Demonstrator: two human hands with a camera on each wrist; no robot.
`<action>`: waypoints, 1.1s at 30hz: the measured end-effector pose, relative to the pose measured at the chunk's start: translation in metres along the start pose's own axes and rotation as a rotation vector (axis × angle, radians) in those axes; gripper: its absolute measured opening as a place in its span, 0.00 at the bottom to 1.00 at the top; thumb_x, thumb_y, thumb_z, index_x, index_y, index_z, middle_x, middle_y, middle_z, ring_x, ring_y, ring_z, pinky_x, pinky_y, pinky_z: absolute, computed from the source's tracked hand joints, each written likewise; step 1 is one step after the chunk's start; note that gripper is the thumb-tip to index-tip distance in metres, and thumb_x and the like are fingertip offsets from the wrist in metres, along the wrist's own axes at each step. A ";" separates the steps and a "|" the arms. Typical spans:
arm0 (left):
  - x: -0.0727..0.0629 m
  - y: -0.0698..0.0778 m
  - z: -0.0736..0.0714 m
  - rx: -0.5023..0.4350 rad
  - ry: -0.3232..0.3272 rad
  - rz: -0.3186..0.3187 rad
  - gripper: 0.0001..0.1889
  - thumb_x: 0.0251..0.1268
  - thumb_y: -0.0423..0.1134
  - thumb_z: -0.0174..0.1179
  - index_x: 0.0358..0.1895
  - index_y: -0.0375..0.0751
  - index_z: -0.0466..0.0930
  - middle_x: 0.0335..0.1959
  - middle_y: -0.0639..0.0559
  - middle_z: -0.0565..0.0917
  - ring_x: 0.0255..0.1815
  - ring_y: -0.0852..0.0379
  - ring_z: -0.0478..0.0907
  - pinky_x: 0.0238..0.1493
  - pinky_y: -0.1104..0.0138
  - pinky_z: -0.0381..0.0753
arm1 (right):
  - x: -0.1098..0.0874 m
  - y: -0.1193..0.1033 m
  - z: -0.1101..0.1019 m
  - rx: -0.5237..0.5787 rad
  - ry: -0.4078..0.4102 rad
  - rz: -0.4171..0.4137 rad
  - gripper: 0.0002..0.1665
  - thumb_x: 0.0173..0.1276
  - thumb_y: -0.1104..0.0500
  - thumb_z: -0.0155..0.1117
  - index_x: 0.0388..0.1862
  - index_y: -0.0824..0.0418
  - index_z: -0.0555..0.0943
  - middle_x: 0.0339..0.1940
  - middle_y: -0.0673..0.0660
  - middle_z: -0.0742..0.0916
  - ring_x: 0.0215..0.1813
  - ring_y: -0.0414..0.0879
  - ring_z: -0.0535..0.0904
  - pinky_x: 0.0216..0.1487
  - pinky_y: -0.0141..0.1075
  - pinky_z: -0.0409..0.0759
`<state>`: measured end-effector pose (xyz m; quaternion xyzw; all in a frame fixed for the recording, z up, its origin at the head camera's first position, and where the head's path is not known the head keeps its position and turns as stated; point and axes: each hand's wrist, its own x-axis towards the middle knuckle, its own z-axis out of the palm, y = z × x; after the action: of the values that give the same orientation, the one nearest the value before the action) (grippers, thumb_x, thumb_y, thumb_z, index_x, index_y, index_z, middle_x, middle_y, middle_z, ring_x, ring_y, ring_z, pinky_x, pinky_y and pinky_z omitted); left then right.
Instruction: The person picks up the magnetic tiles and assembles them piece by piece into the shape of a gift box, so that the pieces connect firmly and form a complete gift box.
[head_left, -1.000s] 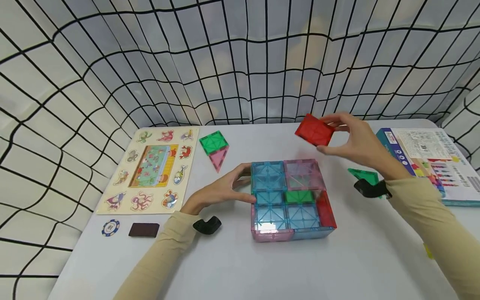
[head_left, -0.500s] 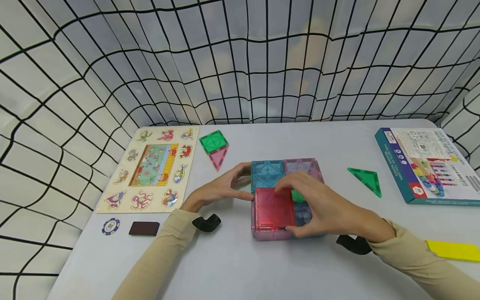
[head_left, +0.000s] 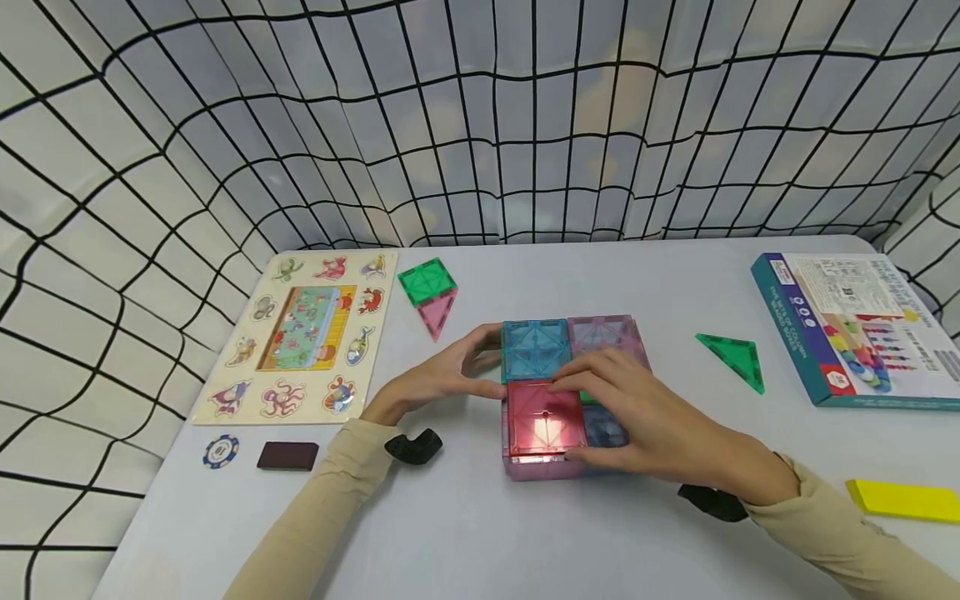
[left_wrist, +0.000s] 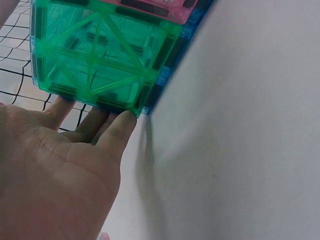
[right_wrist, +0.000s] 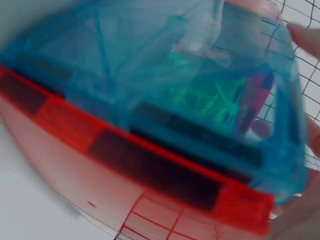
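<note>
Your tile block (head_left: 543, 471) looks mostly built: walls up, far row roofed w/ 1 blue & 1 pink tile; near-right is partly hidden by your R hand (head_left: 645, 421). That hand's part open, pinching the red tile (head_left: 546, 417) btwn thumb & fingers, over the block's near-left top. Can't tell if it's fully seated, so settling it is prob. what's left. Your L hand (head_left: 442, 379) is loosely spread, fingertips on the block's L side, gripping nothing. Prob. unused: green triangle (head_left: 733, 361) R of block, green square (head_left: 427, 281) + pink triangle (head_left: 437, 314) beyond its far-left corner. Room-wise: tabletop (head_left: 480, 542) runs widest on the block's near side; puzzle board (head_left: 296, 337) L & printed box (head_left: 862, 333) R are well apart from it.
</note>
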<state>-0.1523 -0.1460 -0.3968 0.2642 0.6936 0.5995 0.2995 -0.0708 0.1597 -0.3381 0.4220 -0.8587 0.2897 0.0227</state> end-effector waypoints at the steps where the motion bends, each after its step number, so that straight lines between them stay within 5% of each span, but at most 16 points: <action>1: 0.000 0.000 0.000 0.007 0.006 -0.007 0.54 0.63 0.57 0.74 0.83 0.42 0.49 0.83 0.44 0.55 0.84 0.39 0.51 0.82 0.46 0.54 | -0.002 -0.002 0.001 -0.014 0.021 0.020 0.35 0.61 0.48 0.83 0.64 0.54 0.80 0.61 0.46 0.81 0.65 0.44 0.74 0.63 0.51 0.81; 5: 0.000 0.002 0.002 0.057 0.044 -0.039 0.43 0.74 0.58 0.62 0.83 0.45 0.52 0.82 0.46 0.58 0.84 0.42 0.53 0.80 0.44 0.58 | -0.010 -0.012 0.003 0.026 0.088 0.160 0.25 0.66 0.54 0.79 0.59 0.56 0.82 0.54 0.47 0.84 0.57 0.43 0.79 0.56 0.46 0.86; 10: 0.000 0.004 0.005 0.080 0.081 -0.065 0.36 0.78 0.54 0.57 0.81 0.49 0.56 0.79 0.49 0.63 0.82 0.46 0.57 0.78 0.45 0.62 | -0.010 -0.019 0.007 0.242 0.080 0.313 0.19 0.72 0.62 0.72 0.59 0.61 0.81 0.44 0.46 0.88 0.45 0.40 0.85 0.47 0.40 0.88; 15: 0.001 0.006 0.007 0.075 0.084 -0.069 0.35 0.78 0.52 0.57 0.81 0.49 0.56 0.79 0.49 0.63 0.82 0.45 0.56 0.78 0.45 0.62 | -0.008 -0.019 0.006 0.367 0.075 0.411 0.21 0.72 0.63 0.71 0.61 0.66 0.79 0.38 0.45 0.88 0.40 0.39 0.84 0.43 0.34 0.85; 20: 0.000 0.007 0.007 0.073 0.091 -0.070 0.35 0.77 0.52 0.58 0.80 0.49 0.57 0.78 0.49 0.63 0.82 0.45 0.56 0.78 0.44 0.61 | -0.008 -0.019 0.000 0.373 0.069 0.440 0.19 0.73 0.63 0.71 0.58 0.68 0.79 0.35 0.46 0.89 0.36 0.39 0.83 0.40 0.33 0.83; 25: 0.000 0.006 0.006 0.075 0.099 -0.079 0.34 0.77 0.52 0.58 0.80 0.52 0.58 0.78 0.51 0.64 0.82 0.47 0.56 0.78 0.45 0.61 | -0.005 -0.016 -0.006 0.376 -0.006 0.466 0.14 0.74 0.61 0.69 0.54 0.68 0.83 0.31 0.45 0.88 0.35 0.41 0.81 0.38 0.33 0.82; 33: 0.001 0.003 0.006 0.053 0.095 -0.085 0.35 0.76 0.54 0.58 0.80 0.53 0.58 0.78 0.52 0.64 0.82 0.48 0.56 0.78 0.44 0.60 | 0.004 -0.006 -0.014 0.684 -0.194 0.651 0.29 0.79 0.56 0.63 0.67 0.77 0.74 0.34 0.55 0.91 0.45 0.49 0.88 0.54 0.48 0.83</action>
<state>-0.1486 -0.1407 -0.3948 0.2137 0.7331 0.5797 0.2844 -0.0715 0.1617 -0.3223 0.1398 -0.8000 0.5068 -0.2893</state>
